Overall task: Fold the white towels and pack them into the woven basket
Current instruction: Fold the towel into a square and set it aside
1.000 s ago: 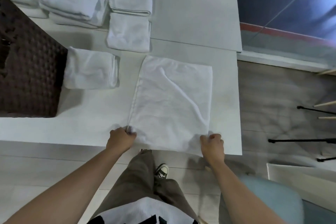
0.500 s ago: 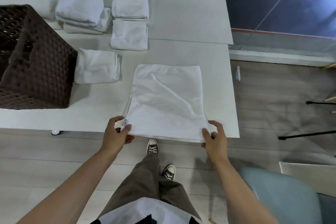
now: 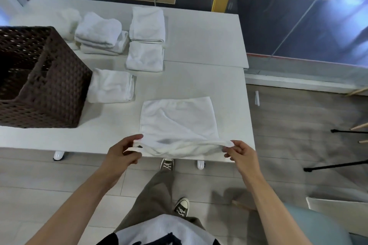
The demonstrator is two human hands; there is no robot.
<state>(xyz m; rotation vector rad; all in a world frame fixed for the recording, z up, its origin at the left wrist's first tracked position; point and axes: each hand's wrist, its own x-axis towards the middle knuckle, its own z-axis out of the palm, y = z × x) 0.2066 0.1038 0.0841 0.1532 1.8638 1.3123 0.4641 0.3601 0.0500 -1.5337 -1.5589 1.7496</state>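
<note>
A white towel (image 3: pixel 177 123) lies spread near the front edge of the white table (image 3: pixel 203 45). My left hand (image 3: pixel 123 153) pinches its near left corner and my right hand (image 3: pixel 241 153) pinches its near right corner; the near edge is lifted off the table. A dark brown woven basket (image 3: pixel 45 89) stands at the left, and nothing shows in the part of its inside that I can see. One folded towel (image 3: pixel 110 86) lies right beside the basket. Two more folded towels (image 3: pixel 145 56) (image 3: pixel 147 24) and a small stack (image 3: pixel 99 34) sit farther back.
The table's right edge runs just beyond the spread towel, with wooden floor past it. A light blue chair (image 3: pixel 314 223) is at the lower right. Black tripod legs (image 3: pixel 336 163) cross the floor at the right. A glass wall stands behind the table.
Both hands have lifted the towel's near edge off the table and toward me. The view has pulled back, so more of the basket and the back of the table shows.
</note>
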